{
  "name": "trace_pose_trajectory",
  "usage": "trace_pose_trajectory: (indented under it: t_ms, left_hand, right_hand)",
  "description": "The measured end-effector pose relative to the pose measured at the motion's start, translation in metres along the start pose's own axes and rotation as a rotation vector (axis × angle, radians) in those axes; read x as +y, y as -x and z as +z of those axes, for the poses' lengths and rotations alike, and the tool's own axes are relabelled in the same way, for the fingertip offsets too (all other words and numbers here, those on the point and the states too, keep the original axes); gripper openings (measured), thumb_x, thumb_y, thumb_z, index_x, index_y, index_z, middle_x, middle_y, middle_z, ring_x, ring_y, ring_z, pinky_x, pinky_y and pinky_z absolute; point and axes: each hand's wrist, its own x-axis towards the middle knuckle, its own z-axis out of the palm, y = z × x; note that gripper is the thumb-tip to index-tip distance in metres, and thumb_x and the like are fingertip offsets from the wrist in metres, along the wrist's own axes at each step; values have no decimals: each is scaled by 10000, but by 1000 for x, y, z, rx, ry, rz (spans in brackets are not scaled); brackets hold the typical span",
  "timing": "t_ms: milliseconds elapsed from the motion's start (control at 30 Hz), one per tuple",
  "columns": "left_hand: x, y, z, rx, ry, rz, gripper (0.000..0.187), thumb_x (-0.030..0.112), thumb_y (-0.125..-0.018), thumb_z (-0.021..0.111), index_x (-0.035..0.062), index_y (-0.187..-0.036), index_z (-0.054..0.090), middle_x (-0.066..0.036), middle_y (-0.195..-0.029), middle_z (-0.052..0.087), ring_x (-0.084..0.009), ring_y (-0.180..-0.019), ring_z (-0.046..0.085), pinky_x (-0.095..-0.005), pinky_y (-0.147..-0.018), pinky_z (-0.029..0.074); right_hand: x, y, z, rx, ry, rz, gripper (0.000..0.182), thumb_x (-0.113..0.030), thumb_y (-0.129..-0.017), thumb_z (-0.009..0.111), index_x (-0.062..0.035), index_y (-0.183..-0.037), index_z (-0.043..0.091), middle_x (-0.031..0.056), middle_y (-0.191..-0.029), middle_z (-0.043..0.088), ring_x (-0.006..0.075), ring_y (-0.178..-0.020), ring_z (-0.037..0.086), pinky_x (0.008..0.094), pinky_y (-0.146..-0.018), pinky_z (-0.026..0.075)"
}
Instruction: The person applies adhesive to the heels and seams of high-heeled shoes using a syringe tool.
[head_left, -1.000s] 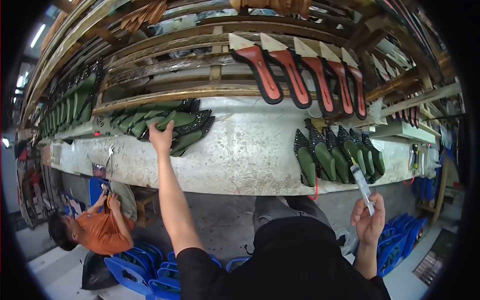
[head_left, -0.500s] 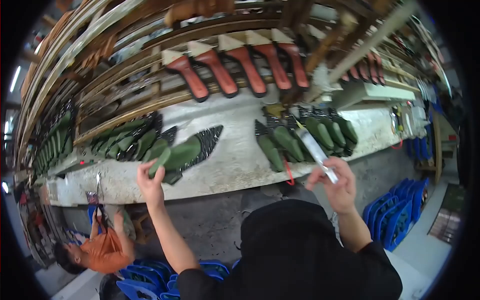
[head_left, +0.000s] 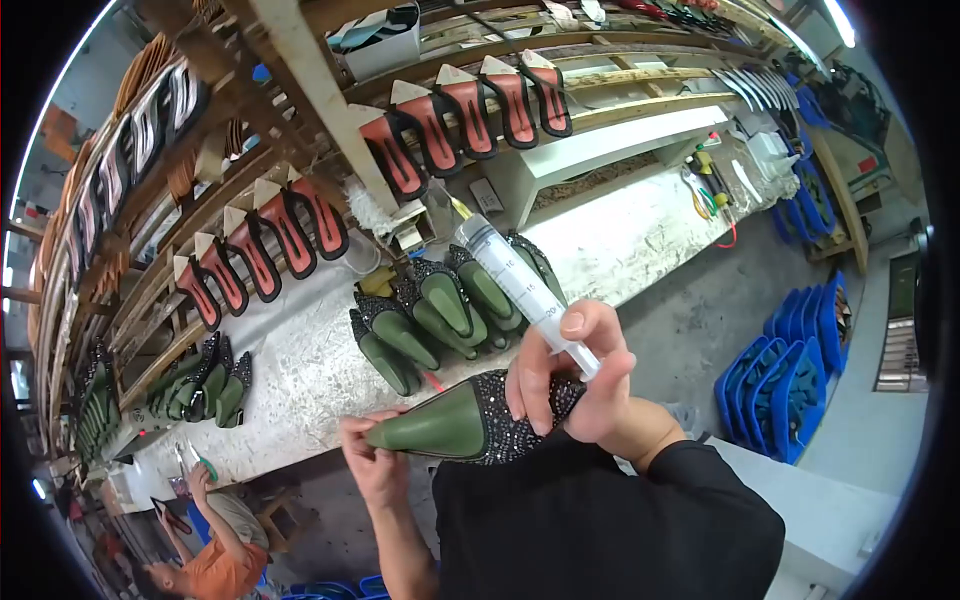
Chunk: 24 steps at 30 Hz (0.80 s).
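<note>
My left hand (head_left: 375, 460) pinches the narrow heel end of a green shoe (head_left: 435, 425) with a dark, glittery toe part. My right hand (head_left: 575, 375) is wrapped round a clear plastic syringe (head_left: 510, 275), its yellow tip pointing up and left, away from the shoe. Fingers of that same hand also rest against the shoe's glittery toe. Just beyond, on the bench, lies a group of similar green shoes (head_left: 395, 335) with glittery toes.
A pale, stained workbench (head_left: 290, 400) runs across the view. Red-and-black soles (head_left: 465, 120) hang along wooden racks above it. More green shoes (head_left: 205, 380) lie further left. Blue bins (head_left: 785, 390) stand on the floor at right. A person in orange (head_left: 225, 560) works at lower left.
The view has swung to the right. The shoe has come close to my body, heel end in my left hand. My right hand, still with the syringe, has moved onto its toe.
</note>
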Motion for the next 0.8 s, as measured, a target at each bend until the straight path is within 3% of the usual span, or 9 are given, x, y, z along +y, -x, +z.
trace_pose_trajectory:
  t_ms: [100, 167, 200, 267, 333, 433, 533, 633, 800]
  left_hand:
    - [-29, 4, 42, 287, -376, -97, 458, 130, -935, 728, 75, -1311, 472, -176, -1197, 656, -297, -1154, 622, -414, -1037, 465]
    - [-39, 14, 59, 381, -236, -316, 494, 90, -979, 642, 77, -1430, 440, -185, -1274, 626, -268, -1192, 597, -365, -1036, 468]
    - [-39, 19, 64, 358, 17, -513, 524, 109, -966, 650, 78, -1440, 430, -186, -1300, 607, -268, -1201, 590, -372, -1032, 473]
    - [-38, 15, 74, 247, 488, -853, 584, 148, -939, 667, 78, -1460, 412, -188, -1352, 568, -270, -1217, 577, -387, -1022, 483]
    - [-41, 0, 85, 141, 754, -965, 647, 187, -913, 685, 78, -1480, 393, -191, -1404, 529, -271, -1234, 564, -401, -1013, 493]
    - [-26, -5, 92, 134, 767, -847, 743, 246, -874, 711, 78, -1509, 364, -194, -1483, 471, -274, -1259, 545, -423, -998, 508]
    - [4, -2, 102, 130, 578, -584, 858, 246, -792, 747, 80, -1527, 338, -205, -1503, 444, -292, -1243, 557, -453, -998, 509]
    - [30, 1, 106, 135, 386, -325, 973, 246, -711, 783, 83, -1546, 311, -216, -1524, 418, -311, -1226, 569, -482, -998, 510]
    - [55, -2, 95, 37, 367, -177, 1094, 218, -598, 802, 81, -1557, 294, -233, -1531, 407, -338, -1256, 552, -500, -1041, 484]
  right_hand:
    - [-17, -4, -8, -13, 106, -70, 418, -399, -1046, 542, -29, -1239, 534, 123, -856, 622, 159, -555, 571, 309, -495, 512]
    - [-21, -19, -15, -331, 509, -229, 257, -299, -1001, 640, -61, -1095, 663, 76, -740, 586, 147, -472, 515, 280, -478, 482]
    - [-18, -16, -13, -333, 498, -232, 257, -299, -1001, 640, -61, -1095, 663, 76, -740, 586, 147, -472, 515, 280, -478, 482]
    - [-9, -1, -5, -660, 645, -327, 292, -314, -988, 665, -31, -1027, 729, 96, -780, 635, 177, -530, 558, 281, -500, 474]
    - [-8, 15, 2, -700, 628, -254, 305, -320, -991, 662, -27, -1053, 725, 105, -798, 650, 190, -556, 579, 284, -515, 486]
    - [1, 25, 10, -840, 593, -67, 354, -338, -997, 652, -15, -1128, 712, 133, -851, 694, 228, -635, 644, 295, -559, 521]
    - [-28, 17, 2, -654, 428, 72, 348, -344, -1006, 636, -23, -1124, 699, 169, -909, 717, 262, -723, 701, 313, -616, 566]
    - [-58, 6, 16, -352, 266, 48, 393, -389, -1002, 635, -4, -1068, 682, 139, -802, 688, 224, -540, 582, 297, -499, 485]
    - [-62, 4, 49, -478, 372, 96, 380, -374, -1002, 646, 1, -1042, 686, 103, -726, 637, 183, -489, 515, 271, -445, 412]
